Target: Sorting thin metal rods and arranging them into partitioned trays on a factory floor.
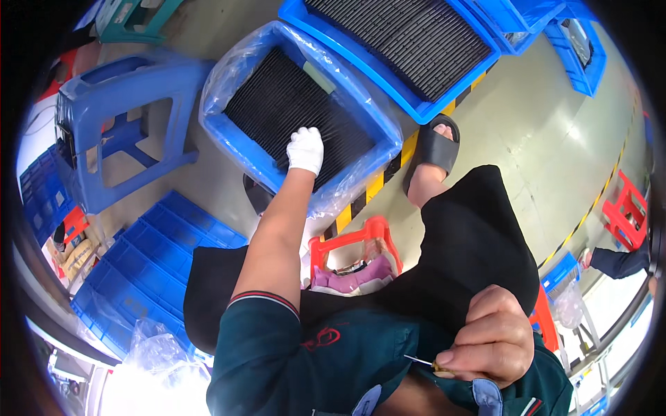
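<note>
Observe at left, mid-distance, blue plastic stool (118, 87) on pale floor. On near side of it, see blue grid-sided crates (149, 256) laid together; nearer again, crumpled clear plastic bag (156, 347).

Moving right, note blue bin (263, 159) with clear liner (225, 66) folded out over rim. Inside: black ridged strips (270, 93) in closely packed parallel rows, pale green piece (319, 78) lying across far right part.

Over near right part of same rows, find left hand (306, 150), white-gloved, reaching in from near side. Fingers curled, knuckles up. Cannot tell grasp on a strip from mere rest against the rows; fingertips hidden.

Nearer and slightly right, between the knees: red plastic stool (350, 236), with purple cloth (357, 277) in it. Beyond, yellow-and-black floor tape (374, 187) running diagonally.

Far right of bin, and just beside it: blue tray (423, 111), also holding black strips (409, 45). On near side of tray, black slide sandal (440, 149) on a foot.

Near right: slim metal-pointed tool (420, 360), brass-coloured at base, pinched in bare right hand (492, 336) before dark green shirt (368, 347). Fingers folded, point directed left.

At far right, record second red stool (628, 211) and another person's dark sleeve (621, 256).
</note>
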{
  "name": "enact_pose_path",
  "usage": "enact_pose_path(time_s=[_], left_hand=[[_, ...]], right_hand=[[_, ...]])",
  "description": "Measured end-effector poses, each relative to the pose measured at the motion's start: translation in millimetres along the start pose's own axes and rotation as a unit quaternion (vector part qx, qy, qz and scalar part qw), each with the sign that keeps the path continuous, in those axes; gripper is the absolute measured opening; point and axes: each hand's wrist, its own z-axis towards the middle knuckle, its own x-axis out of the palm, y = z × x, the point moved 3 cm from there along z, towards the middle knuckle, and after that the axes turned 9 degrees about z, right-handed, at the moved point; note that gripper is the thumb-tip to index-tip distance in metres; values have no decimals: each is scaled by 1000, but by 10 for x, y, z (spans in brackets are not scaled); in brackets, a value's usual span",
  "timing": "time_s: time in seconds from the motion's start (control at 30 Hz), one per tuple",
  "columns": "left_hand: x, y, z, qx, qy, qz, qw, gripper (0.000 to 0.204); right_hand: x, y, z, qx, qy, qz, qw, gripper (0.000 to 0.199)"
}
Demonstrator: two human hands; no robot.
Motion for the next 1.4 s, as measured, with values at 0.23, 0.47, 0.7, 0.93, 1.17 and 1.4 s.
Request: enact_pose_path(time_s=[0.23, 0.47, 0.7, 0.93, 1.17, 1.4], left_hand=[[-151, 52, -48, -37, 214, -224, 950, 20], [-63, 50, -106, -129, 524, -659, 523, 32], [37, -57, 133, -21, 532, -687, 495, 31], [65, -172, 261, -68, 565, -690, 447, 23], [-133, -11, -37, -16, 542, -768, 341, 32], [-813, 344, -457, 3, 315, -908, 275, 41]], right_hand=[[-16, -8, -10, -16, -6, 12, 1000, 15], [-39, 2, -28, -21, -28, 22, 999, 14], [-55, -6, -26, -26, -34, 20, 999, 13], [-59, -24, -38, -9, -53, 15, 998, 12], [-61, 62, -41, -41, -24, 4, 999, 15], [172, 193, -106, -122, -13, -85, 989, 21]])
